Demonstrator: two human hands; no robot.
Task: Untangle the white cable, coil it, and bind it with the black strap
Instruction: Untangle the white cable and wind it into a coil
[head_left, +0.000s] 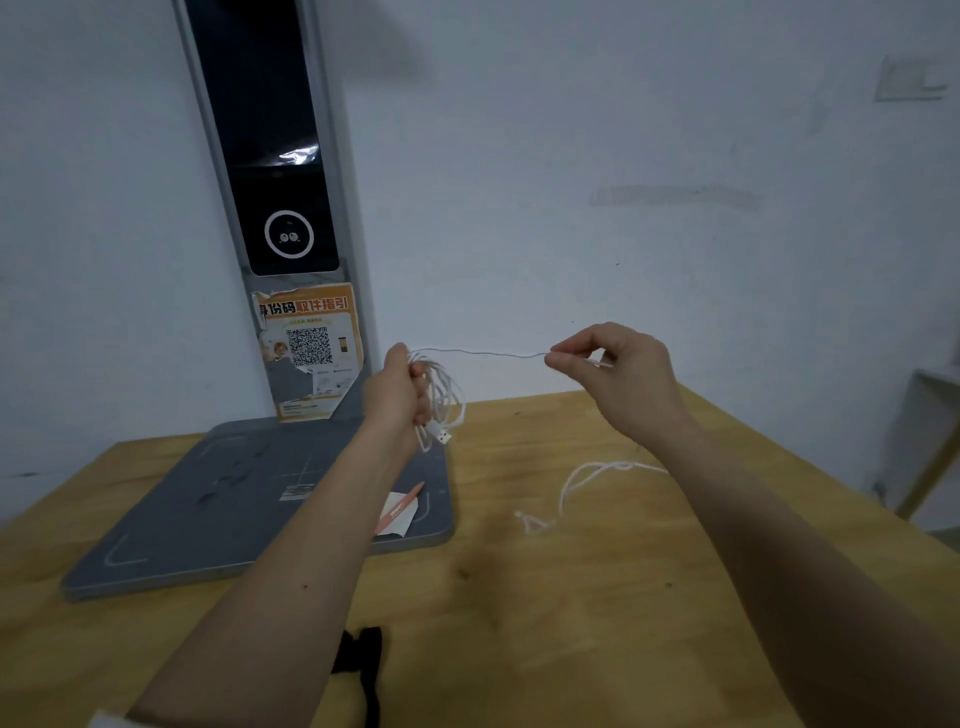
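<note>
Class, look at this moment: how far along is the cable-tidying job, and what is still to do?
Done: most of the white cable hangs in loops from the left hand. In hand: the right hand pinches a taut stretch, ready to wind on. Left: a loose tail lies on the wooden table, and the black strap lies unused near its front edge.

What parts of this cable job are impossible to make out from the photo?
Head view only:
- Black strap: partly behind the left forearm, lower end cut off near the frame's bottom edge.
- White cable: how many loops the left hand holds; strands overlap.
- Cable end pinched by the right hand: hidden by fingers.
- Orange sticker: small print too tiny.
</note>
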